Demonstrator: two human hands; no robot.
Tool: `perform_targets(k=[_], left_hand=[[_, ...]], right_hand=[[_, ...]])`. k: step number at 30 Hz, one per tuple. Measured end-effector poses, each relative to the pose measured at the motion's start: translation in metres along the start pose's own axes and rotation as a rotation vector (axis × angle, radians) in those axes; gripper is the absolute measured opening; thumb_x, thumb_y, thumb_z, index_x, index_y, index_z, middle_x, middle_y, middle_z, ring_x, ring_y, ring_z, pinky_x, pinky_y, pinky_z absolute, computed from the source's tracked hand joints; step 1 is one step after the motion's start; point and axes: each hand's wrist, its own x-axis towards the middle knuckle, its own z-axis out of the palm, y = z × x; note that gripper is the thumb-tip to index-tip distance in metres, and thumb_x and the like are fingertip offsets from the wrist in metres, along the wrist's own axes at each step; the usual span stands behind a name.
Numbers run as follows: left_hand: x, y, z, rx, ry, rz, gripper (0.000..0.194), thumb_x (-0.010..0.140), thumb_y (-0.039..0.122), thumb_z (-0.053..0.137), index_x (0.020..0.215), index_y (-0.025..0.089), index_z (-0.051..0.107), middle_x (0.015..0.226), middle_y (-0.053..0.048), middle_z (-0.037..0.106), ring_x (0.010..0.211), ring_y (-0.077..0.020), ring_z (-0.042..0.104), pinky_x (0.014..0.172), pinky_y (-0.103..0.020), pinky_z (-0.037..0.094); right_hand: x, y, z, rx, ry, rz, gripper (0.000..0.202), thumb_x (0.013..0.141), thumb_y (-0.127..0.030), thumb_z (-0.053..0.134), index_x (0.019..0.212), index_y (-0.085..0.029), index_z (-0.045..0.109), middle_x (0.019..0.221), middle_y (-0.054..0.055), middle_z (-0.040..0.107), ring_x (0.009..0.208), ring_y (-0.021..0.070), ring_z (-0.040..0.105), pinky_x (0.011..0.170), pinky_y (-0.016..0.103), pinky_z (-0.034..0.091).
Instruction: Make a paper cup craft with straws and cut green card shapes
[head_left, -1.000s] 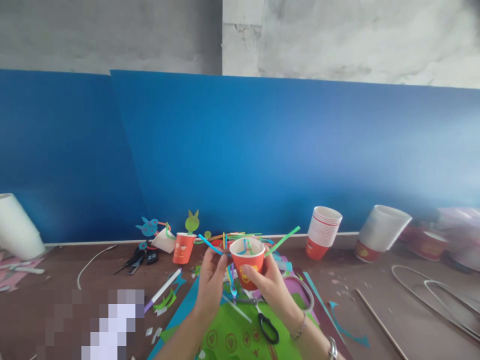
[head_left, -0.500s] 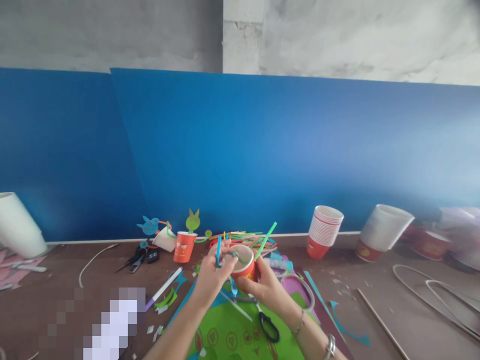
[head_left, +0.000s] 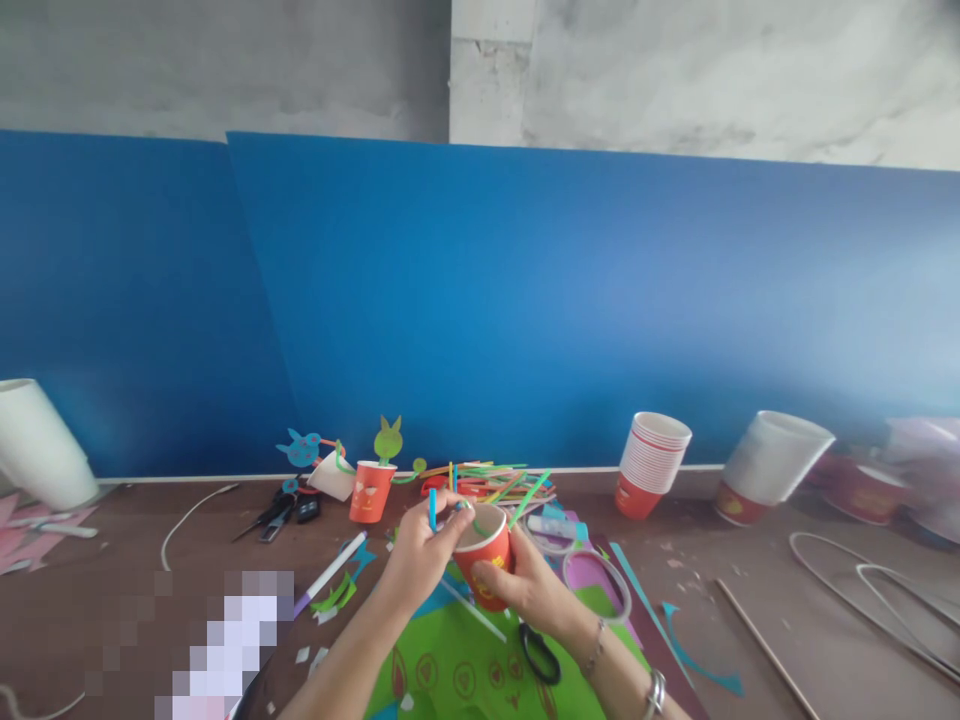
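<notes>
My right hand (head_left: pixel 531 580) is wrapped round a red paper cup (head_left: pixel 480 568), its open mouth tilted up toward me. A green straw (head_left: pixel 529 498) sticks up past the cup's right side, near my right fingers. My left hand (head_left: pixel 421 545) is closed in a pinch at the cup's left rim. From between its fingers a short blue straw (head_left: pixel 433 508) points upward. A bit of green straw shows inside the cup by the left fingertips; its far end is hidden. Below the hands lies a green paper sheet (head_left: pixel 480 670) with red drawings.
Black-handled scissors (head_left: pixel 540 655) lie on the green sheet. Loose straws (head_left: pixel 495 480) are heaped behind the cup. A decorated red cup (head_left: pixel 370 492) stands at back left, a marker (head_left: pixel 330 575) before it. Stacked cups (head_left: pixel 652 465) stand right; a thin stick (head_left: pixel 765 645) lies at front right.
The cup has tipped more toward me and sits slightly lower, showing more of its red side. My left fingers have closed in at its rim. The blue straw has shifted slightly left and down.
</notes>
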Motion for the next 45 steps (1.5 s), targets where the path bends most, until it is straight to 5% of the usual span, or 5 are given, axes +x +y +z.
perform_targets(k=[26,32,35,40,45], left_hand=[[-0.002,0.006,-0.003,0.129,-0.047,0.013,0.029,0.083,0.046,0.055,0.082,0.019,0.067,0.073,-0.002,0.067,0.074,-0.0198,0.06,0.068,-0.027,0.045],[0.0,0.005,-0.002,-0.253,0.114,-0.059,0.05,0.074,0.047,0.067,0.113,0.017,0.059,0.116,-0.013,0.064,0.106,-0.0263,0.06,0.084,-0.032,0.048],[0.001,0.0,0.001,-0.454,0.035,-0.077,0.072,0.069,0.048,0.072,0.13,0.019,0.047,0.138,-0.016,0.05,0.126,-0.0293,0.047,0.096,-0.036,0.043],[0.0,-0.002,0.009,-0.512,0.006,-0.265,0.052,0.078,0.053,0.06,0.115,0.018,0.057,0.117,-0.013,0.066,0.105,-0.0276,0.062,0.078,-0.033,0.051],[0.001,0.0,0.008,-0.451,0.082,-0.347,0.045,0.078,0.056,0.055,0.105,0.02,0.061,0.102,-0.008,0.07,0.085,-0.023,0.066,0.062,-0.027,0.048]], right_hand=[[-0.003,-0.005,0.001,-0.014,-0.102,0.077,0.045,0.076,-0.037,0.068,0.113,-0.015,0.053,0.094,0.005,0.062,0.076,0.0161,0.055,0.07,0.029,0.047],[-0.001,-0.007,0.004,0.125,0.039,0.084,0.057,0.076,-0.046,0.069,0.12,-0.018,0.048,0.103,0.008,0.064,0.087,0.0212,0.061,0.078,0.034,0.05],[0.0,-0.004,0.003,0.132,0.063,0.063,0.056,0.078,-0.046,0.069,0.123,-0.019,0.048,0.108,0.009,0.065,0.095,0.0226,0.061,0.084,0.036,0.049],[0.0,-0.003,0.003,0.133,0.1,0.062,0.054,0.083,-0.056,0.057,0.123,-0.02,0.054,0.121,0.01,0.061,0.112,0.0253,0.056,0.097,0.039,0.044],[0.002,-0.011,-0.001,0.157,0.427,0.072,0.055,0.086,-0.062,0.046,0.123,-0.022,0.058,0.127,0.009,0.059,0.118,0.025,0.052,0.096,0.037,0.045]])
